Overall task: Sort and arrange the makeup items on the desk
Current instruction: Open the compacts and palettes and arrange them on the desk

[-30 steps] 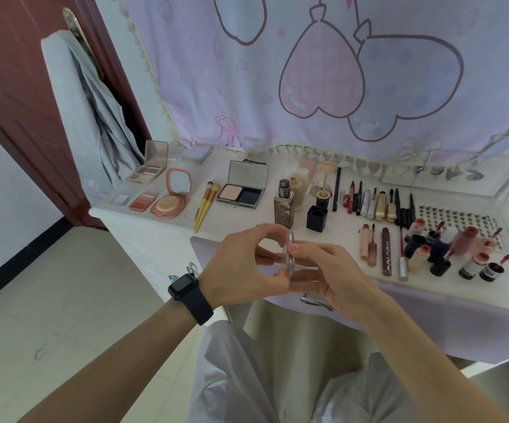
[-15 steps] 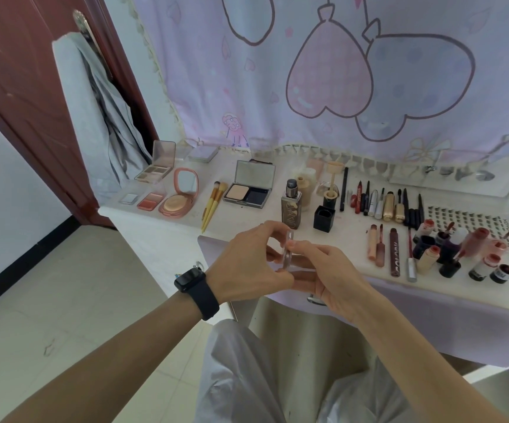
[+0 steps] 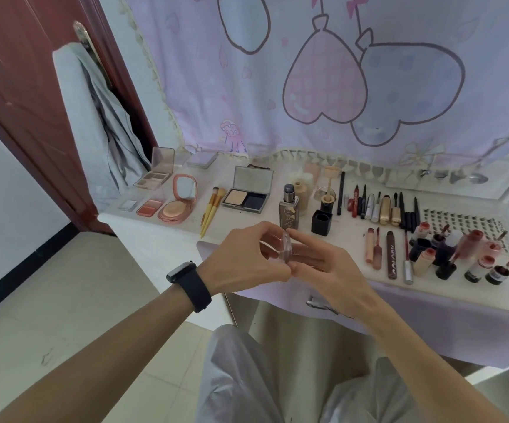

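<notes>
One clear round case (image 3: 287, 249) is pinched in the narrow grip of both left hand (image 3: 247, 258) and right hand (image 3: 334, 270), before the counter (image 3: 167, 232) bearing two yellow brushes (image 3: 210, 210).

Small clear round case (image 3: 287, 251), on edge between the fingers (image 3: 303, 239) of left hand (image 3: 244, 259) and right hand (image 3: 331, 270)

Compacts (image 3: 175, 206) lie left on the desk (image 3: 155, 227) (brushes (image 3: 212, 207) beside), lip tubes (image 3: 381, 206) right.
</notes>
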`<state>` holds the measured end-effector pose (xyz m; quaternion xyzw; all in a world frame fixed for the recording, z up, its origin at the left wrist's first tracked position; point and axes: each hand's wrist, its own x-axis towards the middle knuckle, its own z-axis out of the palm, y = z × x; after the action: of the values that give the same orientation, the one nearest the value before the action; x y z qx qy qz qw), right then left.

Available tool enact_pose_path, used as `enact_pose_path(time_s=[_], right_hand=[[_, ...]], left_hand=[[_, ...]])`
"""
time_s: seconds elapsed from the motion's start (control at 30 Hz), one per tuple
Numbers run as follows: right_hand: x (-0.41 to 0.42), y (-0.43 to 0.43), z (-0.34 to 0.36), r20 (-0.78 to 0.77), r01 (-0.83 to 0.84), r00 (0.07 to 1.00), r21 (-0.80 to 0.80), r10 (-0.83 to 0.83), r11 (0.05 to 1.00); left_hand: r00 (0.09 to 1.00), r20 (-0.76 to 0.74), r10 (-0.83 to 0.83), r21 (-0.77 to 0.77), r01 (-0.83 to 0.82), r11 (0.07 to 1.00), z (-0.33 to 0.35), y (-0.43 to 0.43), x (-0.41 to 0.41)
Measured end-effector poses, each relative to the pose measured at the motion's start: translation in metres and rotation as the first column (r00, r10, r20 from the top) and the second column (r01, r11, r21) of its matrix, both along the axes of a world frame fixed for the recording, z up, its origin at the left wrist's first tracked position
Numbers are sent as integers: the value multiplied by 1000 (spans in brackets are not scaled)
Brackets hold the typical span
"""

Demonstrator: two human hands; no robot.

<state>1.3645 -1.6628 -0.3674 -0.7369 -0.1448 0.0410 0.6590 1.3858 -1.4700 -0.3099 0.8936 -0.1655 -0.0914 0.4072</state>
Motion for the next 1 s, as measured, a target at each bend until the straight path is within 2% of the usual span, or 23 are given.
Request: enact_pose_path(time_s=[0.1, 0.23, 0.3, 0.4, 0.5, 0.67, 0.9, 1.0], right_hand=[[-4, 2, 1, 131, 80, 989, -76, -70, 994], [-9, 7, 9, 262, 162, 954, -37, -147, 986], [-8, 12, 10, 231, 177, 959, -23, -167, 984], [-4, 15, 9, 160, 166, 976, -88, -151, 982], [0, 13, 9, 62, 64, 996, -90, -59, 994], [4, 9, 11, -109, -58, 992, 50, 63, 997], [2, 5, 6, -127, -33, 991, 105, 47, 994], [2, 7, 6, -105, 0, 994, 79, 9, 997]], left_hand=[[999, -15, -31, -20, 31, 999, 0, -1, -5], [998, -52, -23, -74, 19, 997, 4, -3, -8], [993, -116, 5, -114, -18, 993, 6, -3, -5], [938, -347, 15, -197, -88, 976, 7, 3, 1], [885, -466, -2, -184, -94, 978, 10, 9, 7], [847, -531, -24, -170, -79, 982, 15, 11, 11], [875, -483, -11, -157, -74, 985, 10, 3, 6], [882, -471, -2, -168, -87, 982, 8, 1, 4]])
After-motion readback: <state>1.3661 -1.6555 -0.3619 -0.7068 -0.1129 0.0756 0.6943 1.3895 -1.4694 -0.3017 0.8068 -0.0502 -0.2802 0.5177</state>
